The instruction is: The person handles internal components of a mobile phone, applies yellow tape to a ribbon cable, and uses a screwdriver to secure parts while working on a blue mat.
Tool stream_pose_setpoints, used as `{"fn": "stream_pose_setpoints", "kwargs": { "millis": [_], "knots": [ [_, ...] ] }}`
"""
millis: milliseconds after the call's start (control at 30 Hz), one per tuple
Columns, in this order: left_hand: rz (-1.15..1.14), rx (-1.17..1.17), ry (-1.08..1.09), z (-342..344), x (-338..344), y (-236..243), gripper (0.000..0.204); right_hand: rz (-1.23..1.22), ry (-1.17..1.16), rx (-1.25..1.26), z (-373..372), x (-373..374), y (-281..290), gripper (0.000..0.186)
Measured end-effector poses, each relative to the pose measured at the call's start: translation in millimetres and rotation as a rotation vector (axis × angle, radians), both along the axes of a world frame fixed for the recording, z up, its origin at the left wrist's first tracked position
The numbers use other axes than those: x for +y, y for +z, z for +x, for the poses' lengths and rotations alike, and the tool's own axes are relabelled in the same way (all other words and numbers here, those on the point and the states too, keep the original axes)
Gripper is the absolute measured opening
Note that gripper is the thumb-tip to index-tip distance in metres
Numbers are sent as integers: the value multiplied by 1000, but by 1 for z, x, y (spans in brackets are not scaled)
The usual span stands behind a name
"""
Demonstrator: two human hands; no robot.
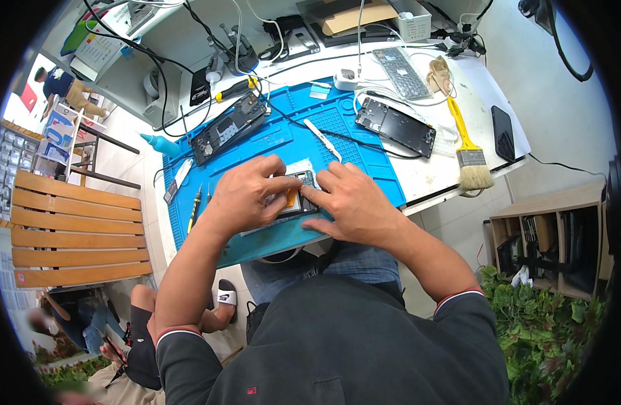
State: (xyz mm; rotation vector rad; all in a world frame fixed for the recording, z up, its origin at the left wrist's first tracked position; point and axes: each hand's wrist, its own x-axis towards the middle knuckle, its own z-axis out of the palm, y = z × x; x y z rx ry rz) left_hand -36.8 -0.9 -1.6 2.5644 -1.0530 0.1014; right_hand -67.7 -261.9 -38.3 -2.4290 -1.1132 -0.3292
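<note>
Head view: both hands over an opened phone lying on the blue mat, near its front edge. Left hand fingers pressed on the phone's left side. Right hand fingertips pinch at an orange part, probably a tab; too small to tell. Two other phone frames lie further back, brush on the white surface to the right.

Both hands are pressing on an opened phone lying on the blue mat: the left hand is pinching its near-left side, the right hand is fingering an orange tab.
</note>
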Motion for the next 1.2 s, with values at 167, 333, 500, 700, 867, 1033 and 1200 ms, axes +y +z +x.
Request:
{"fn": "stream_pose_setpoints", "kwargs": {
  "millis": [167, 333, 500, 700, 867, 1033, 1200],
  "knots": [
    [7, -44, -30, 0, -2, -3, 33, -36, -11, -3, -3, 3, 2, 56],
    [27, -81, -49, -2, 1, -5, 36, 16, -6, -60, -5, 3, -7, 61],
    [20, -97, -58, -2, 4, -6, 43, 126, -6, -69, -7, 3, -14, 53],
    [-4, -36, -44, 3, 7, -9, 45, 144, -20, -71, -10, 2, -14, 47],
    [15, -34, -60, 6, 5, -6, 41, 180, -30, -50, -10, 1, -17, 43],
    [53, -34, -91, 14, 3, -1, 37, 168, -41, -59, -5, 3, -15, 40],
    [99, -30, -148, 21, 2, 1, 37, 148, -41, -33, -1, 5, -17, 41]
  ]
}}
